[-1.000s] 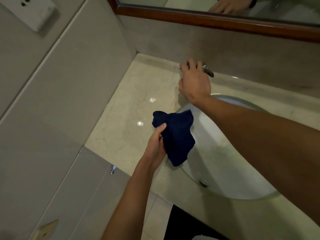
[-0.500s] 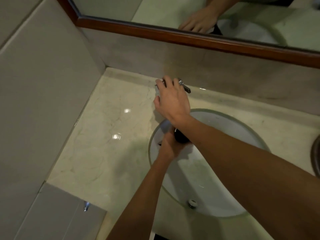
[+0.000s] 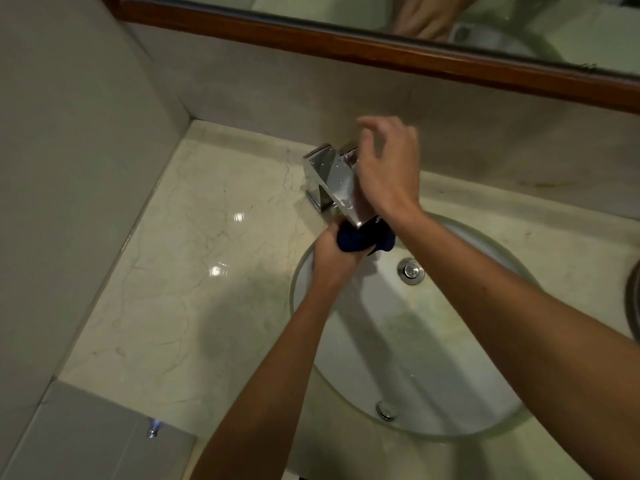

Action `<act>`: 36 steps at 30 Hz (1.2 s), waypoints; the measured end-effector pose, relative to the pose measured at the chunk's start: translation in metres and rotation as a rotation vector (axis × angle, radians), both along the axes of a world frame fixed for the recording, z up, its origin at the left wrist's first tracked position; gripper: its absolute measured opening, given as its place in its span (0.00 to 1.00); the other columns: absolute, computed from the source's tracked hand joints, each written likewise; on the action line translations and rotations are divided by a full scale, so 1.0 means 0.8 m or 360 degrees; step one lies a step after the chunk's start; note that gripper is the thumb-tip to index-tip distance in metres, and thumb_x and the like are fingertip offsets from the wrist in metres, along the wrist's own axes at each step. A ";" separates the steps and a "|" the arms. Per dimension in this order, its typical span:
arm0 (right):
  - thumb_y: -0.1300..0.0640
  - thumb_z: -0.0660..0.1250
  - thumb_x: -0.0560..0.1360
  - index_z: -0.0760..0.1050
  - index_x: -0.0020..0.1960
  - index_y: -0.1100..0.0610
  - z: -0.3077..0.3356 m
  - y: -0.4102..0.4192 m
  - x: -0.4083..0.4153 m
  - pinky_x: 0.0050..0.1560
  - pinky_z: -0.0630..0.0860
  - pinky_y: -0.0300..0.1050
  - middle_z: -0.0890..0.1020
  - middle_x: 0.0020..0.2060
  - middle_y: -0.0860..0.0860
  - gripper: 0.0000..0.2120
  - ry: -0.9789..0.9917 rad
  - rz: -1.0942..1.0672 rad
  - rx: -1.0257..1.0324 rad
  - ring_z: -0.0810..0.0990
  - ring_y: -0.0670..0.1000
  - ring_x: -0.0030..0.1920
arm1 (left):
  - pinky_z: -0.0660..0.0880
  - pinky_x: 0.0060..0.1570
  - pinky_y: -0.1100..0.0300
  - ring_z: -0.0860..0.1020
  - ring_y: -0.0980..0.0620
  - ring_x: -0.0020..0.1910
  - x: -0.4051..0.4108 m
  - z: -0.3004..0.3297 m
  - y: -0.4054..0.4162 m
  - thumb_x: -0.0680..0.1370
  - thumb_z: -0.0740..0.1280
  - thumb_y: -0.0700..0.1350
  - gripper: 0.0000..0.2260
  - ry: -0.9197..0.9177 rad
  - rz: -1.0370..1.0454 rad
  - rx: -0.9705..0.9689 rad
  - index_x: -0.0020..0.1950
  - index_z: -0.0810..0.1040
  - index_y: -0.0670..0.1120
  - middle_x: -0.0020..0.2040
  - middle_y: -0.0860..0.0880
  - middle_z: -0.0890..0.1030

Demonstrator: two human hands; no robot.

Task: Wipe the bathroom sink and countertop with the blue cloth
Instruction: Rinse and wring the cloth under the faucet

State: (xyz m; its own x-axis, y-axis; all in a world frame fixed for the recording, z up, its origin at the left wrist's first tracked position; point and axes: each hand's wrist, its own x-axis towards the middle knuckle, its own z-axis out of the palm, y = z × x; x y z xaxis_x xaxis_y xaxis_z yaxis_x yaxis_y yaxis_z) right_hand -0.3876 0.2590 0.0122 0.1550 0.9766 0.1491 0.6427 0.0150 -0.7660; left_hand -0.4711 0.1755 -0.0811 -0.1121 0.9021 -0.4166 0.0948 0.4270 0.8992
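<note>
The left hand (image 3: 334,252) has brought the blue cloth (image 3: 367,237) from out over the desk (image 3: 207,271) to directly under the spout of the chrome faucet (image 3: 332,178), at the back rim of the sink (image 3: 450,358). A second ago the cloth hung loose and unfolded from that hand, beside the basin; now it is bunched into a dark wad, the left grip clamped round it, fingers curled over the top. The right hand (image 3: 388,171) was wrapped over the faucet handle half a second ago — now it has lifted clear, fingers spread and relaxed, holding nothing, hovering just above and beside the faucet body. No stream of water is plainly visible, though droplets speckle the chrome.

My reading: the handle has just been worked and released, and the cloth is being wetted or held ready at the spout, so actual wiping has not started. The desk shows only glossy highlights and faint marbling, the basin some dull greenish staining near the drain (image 3: 410,270) — all of it still to be gone over. The next step probably calls for wringing the wad so it does not flood the desk, then opening it flat enough to cover a wide swath. The wooden-framed mirror (image 3: 381,53) above reflects the raised hand
</note>
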 end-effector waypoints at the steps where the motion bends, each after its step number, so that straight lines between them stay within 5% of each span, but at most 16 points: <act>1: 0.53 0.62 0.83 0.79 0.66 0.51 -0.007 0.002 0.013 0.70 0.69 0.49 0.79 0.64 0.47 0.14 0.0019 -0.0006 -0.0039 0.73 0.46 0.65 | 0.77 0.35 0.58 0.83 0.45 0.40 -0.001 -0.005 0.001 0.67 0.81 0.41 0.14 -0.0055 0.0034 0.0007 0.45 0.78 0.45 0.40 0.44 0.84; 5: 0.52 0.68 0.80 0.84 0.60 0.51 -0.039 0.005 0.044 0.56 0.80 0.46 0.83 0.55 0.45 0.11 0.0041 0.0225 -0.0101 0.81 0.42 0.51 | 0.76 0.32 0.63 0.81 0.57 0.33 -0.002 -0.013 0.002 0.71 0.74 0.27 0.14 -0.0250 0.0127 -0.0024 0.41 0.76 0.44 0.34 0.50 0.81; 12: 0.56 0.67 0.81 0.83 0.61 0.54 -0.061 0.021 0.054 0.49 0.74 0.26 0.84 0.52 0.44 0.11 0.0102 0.0300 0.0037 0.78 0.31 0.47 | 0.82 0.40 0.47 0.83 0.42 0.42 0.001 -0.030 0.002 0.69 0.64 0.20 0.17 -0.0639 0.0256 0.0024 0.39 0.77 0.42 0.38 0.44 0.84; 17: 0.55 0.70 0.80 0.80 0.61 0.56 -0.074 0.025 0.057 0.51 0.78 0.32 0.81 0.47 0.39 0.11 0.0310 0.0211 0.0090 0.80 0.32 0.47 | 0.79 0.31 0.53 0.83 0.42 0.35 0.011 -0.038 -0.001 0.66 0.67 0.32 0.06 -0.0678 0.0403 0.0015 0.42 0.79 0.37 0.37 0.40 0.82; 21: 0.49 0.68 0.81 0.81 0.49 0.53 -0.110 -0.023 0.066 0.47 0.81 0.43 0.83 0.40 0.46 0.09 0.0891 -0.0326 0.0229 0.82 0.44 0.42 | 0.78 0.28 0.55 0.82 0.44 0.33 0.019 -0.037 -0.001 0.73 0.63 0.23 0.11 -0.0780 0.0486 -0.0037 0.50 0.77 0.36 0.38 0.39 0.80; 25: 0.49 0.60 0.85 0.82 0.42 0.54 -0.166 -0.078 0.069 0.48 0.79 0.46 0.84 0.36 0.50 0.19 0.1278 -0.0554 -0.0217 0.81 0.47 0.39 | 0.81 0.38 0.55 0.85 0.48 0.42 0.020 -0.050 -0.003 0.64 0.69 0.24 0.18 -0.0622 0.0384 0.0024 0.52 0.80 0.36 0.43 0.44 0.85; 29: 0.45 0.62 0.82 0.86 0.41 0.55 -0.177 -0.069 0.059 0.57 0.79 0.54 0.86 0.41 0.55 0.21 0.1616 -0.0103 -0.0865 0.83 0.52 0.43 | 0.81 0.50 0.51 0.83 0.43 0.51 0.017 -0.061 -0.016 0.58 0.76 0.37 0.29 -0.0446 -0.0006 0.0065 0.59 0.77 0.36 0.51 0.39 0.83; 31: 0.43 0.62 0.82 0.86 0.37 0.52 -0.172 -0.061 0.060 0.55 0.78 0.48 0.86 0.38 0.51 0.23 0.1627 0.0145 -0.1104 0.84 0.50 0.42 | 0.80 0.51 0.52 0.83 0.47 0.51 0.015 -0.061 -0.023 0.58 0.78 0.42 0.31 -0.0418 -0.0178 0.0037 0.60 0.76 0.39 0.51 0.44 0.83; 34: 0.39 0.61 0.82 0.83 0.47 0.59 -0.163 -0.060 0.058 0.55 0.78 0.46 0.86 0.45 0.55 0.25 0.1561 0.0527 -0.1228 0.84 0.52 0.45 | 0.82 0.56 0.50 0.84 0.47 0.54 0.022 -0.053 -0.031 0.61 0.81 0.46 0.33 -0.0306 -0.0244 0.0030 0.63 0.77 0.40 0.54 0.44 0.84; 36: 0.34 0.60 0.79 0.80 0.43 0.58 -0.161 -0.058 0.053 0.54 0.77 0.47 0.83 0.41 0.55 0.28 0.1599 0.0559 -0.1155 0.82 0.52 0.42 | 0.81 0.58 0.47 0.84 0.47 0.55 0.032 -0.049 -0.036 0.65 0.82 0.44 0.31 -0.0296 -0.0106 0.0050 0.65 0.77 0.40 0.56 0.43 0.84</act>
